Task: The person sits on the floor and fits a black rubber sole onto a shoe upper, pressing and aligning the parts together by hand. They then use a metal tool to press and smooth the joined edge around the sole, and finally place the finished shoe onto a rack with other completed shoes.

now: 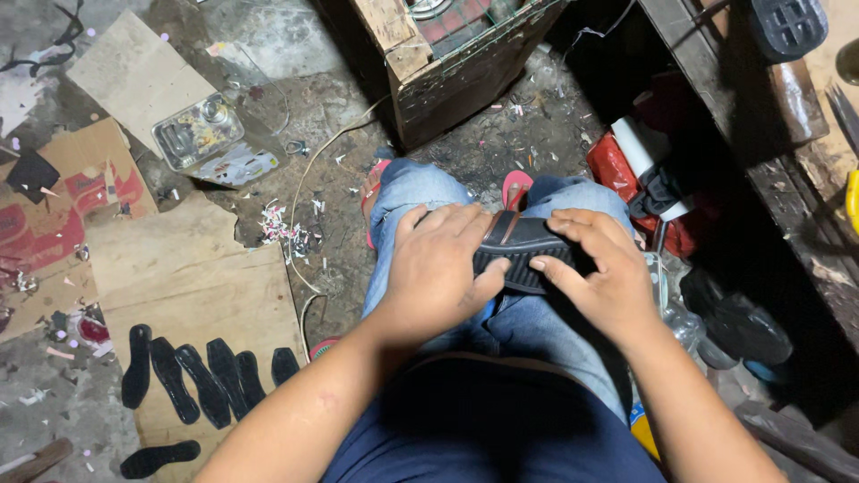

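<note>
Both hands press on a black shoe sole (523,253) lying across my knees: my left hand (438,268) lies flat over its left end, thumb hooked under the near edge, and my right hand (604,273) curls its fingers around the right end. Left of my legs, a row of black insoles (201,376) lies on cardboard (188,277) on the floor. Farther off sits a wooden crate (447,63)
</note>
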